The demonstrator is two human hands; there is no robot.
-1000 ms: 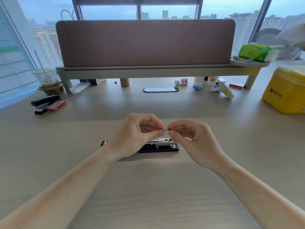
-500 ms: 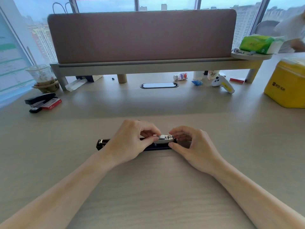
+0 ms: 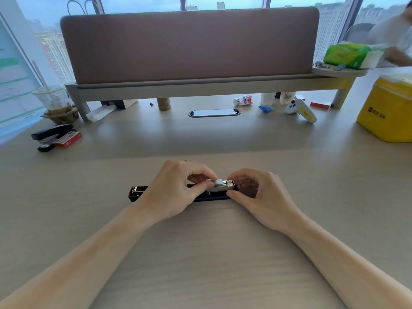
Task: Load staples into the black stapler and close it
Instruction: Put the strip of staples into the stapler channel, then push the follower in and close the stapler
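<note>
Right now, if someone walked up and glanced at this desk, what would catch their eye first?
Probably the two hands at the centre of the desk: the left hand pinches a small strip of staples over the opened black stapler, and the right hand steadies its metal end. After that, the bright yellow box at the far right and the big brown divider panel across the back.

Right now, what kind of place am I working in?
Probably a high-rise office: a desk with a divider screen, tower blocks through the windows, and a spare stapler.
</note>
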